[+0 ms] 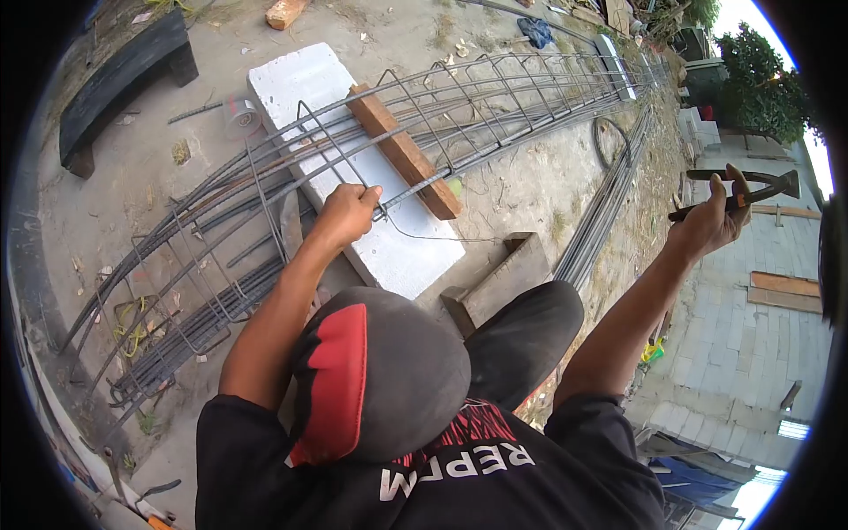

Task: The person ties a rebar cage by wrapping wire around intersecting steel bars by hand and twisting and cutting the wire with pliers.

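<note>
A long cage of steel rebar (389, 134) stretches from lower left to upper right, with square stirrups around its bars. My left hand (347, 215) is closed at the lower corner of one stirrup (329, 146), where it meets a long bar. A thin tie wire (424, 237) trails right from beside the fingertips. Off to the right, my right hand (714, 216) is raised, wrapped round a pair of pincers (777, 187) with dark handles spread apart. The pincers are well away from the cage. A wooden block (402, 152) lies under the bars near my left hand.
A white foam slab (411, 256) supports the block. A low wooden stool (503, 281) stands by my knee. Loose rebar (601, 208) lies on the ground to the right. A curved black bench (124, 93) and a clear container (240, 117) are at left.
</note>
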Motion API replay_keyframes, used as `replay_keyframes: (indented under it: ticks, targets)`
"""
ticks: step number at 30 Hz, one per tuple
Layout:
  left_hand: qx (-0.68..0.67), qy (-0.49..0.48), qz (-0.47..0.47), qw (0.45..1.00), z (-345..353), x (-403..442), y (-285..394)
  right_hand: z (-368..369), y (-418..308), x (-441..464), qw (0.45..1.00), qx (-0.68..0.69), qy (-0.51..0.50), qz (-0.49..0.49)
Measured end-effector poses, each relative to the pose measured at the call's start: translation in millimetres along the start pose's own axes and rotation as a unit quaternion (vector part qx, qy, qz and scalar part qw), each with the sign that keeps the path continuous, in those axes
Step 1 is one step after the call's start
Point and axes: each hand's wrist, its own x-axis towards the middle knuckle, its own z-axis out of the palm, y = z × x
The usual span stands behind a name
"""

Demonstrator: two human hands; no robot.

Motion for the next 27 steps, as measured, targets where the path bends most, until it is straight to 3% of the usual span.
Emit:
replay_keyframes:
  ticks: [2, 4, 5, 6, 7, 8, 10, 12, 16, 18, 20, 27]
  targets:
    - [0.005, 0.022, -0.026, 0.999, -1.2, -1.5, 3.0, -8.9, -8.9, 2.4, 0.957, -0.251, 0.012, -0.147]
    - [0.003, 0.019, -0.028, 0.999, -3.0, -1.7, 5.1, -13.7, -14.6, 9.2, 0.946, -0.286, -0.030, -0.148]
    - [-0.007, 0.015, -0.033, 0.999, -3.7, -2.6, 6.0, -12.0, -18.4, 9.5, 0.987, -0.097, -0.119, -0.040]
    - [-0.016, 0.010, -0.039, 0.999, -3.3, -4.3, 6.2, -12.3, -19.5, 8.2, 0.972, 0.096, -0.200, 0.072]
    - [-0.014, 0.008, -0.041, 0.999, -2.9, -4.9, 7.4, -17.5, -8.5, 9.4, 0.941, 0.158, -0.278, 0.109]
    - [-0.013, 0.008, -0.040, 0.999, -3.0, -4.8, 9.1, -15.2, -12.5, -1.4, 0.920, 0.168, -0.320, 0.150]
    - [-0.011, 0.013, -0.048, 0.999, -3.7, -5.5, 9.2, -3.3, -28.4, -32.5, 0.890, 0.065, -0.433, 0.125]
    - [-0.010, 0.015, -0.041, 0.999, -2.6, -5.5, 8.6, 18.0, -54.7, -74.8, 0.807, -0.222, -0.543, -0.066]
    - [-0.007, -0.001, -0.006, 1.000, -0.7, 1.6, -2.0, 24.9, -27.3, -156.1, 0.614, -0.340, -0.641, -0.309]
    - [-0.015, -0.003, -0.009, 1.000, -1.6, 2.4, -1.9, 20.0, -9.2, -181.9, 0.560, -0.350, -0.652, -0.373]
    - [-0.022, -0.006, -0.011, 1.000, -1.8, -0.2, 0.1, 15.7, 1.6, -200.2, 0.526, -0.379, -0.642, -0.409]
    - [-0.027, -0.006, -0.015, 1.000, -1.8, -0.7, 1.9, 9.9, -2.9, -233.0, 0.556, -0.364, -0.625, -0.410]
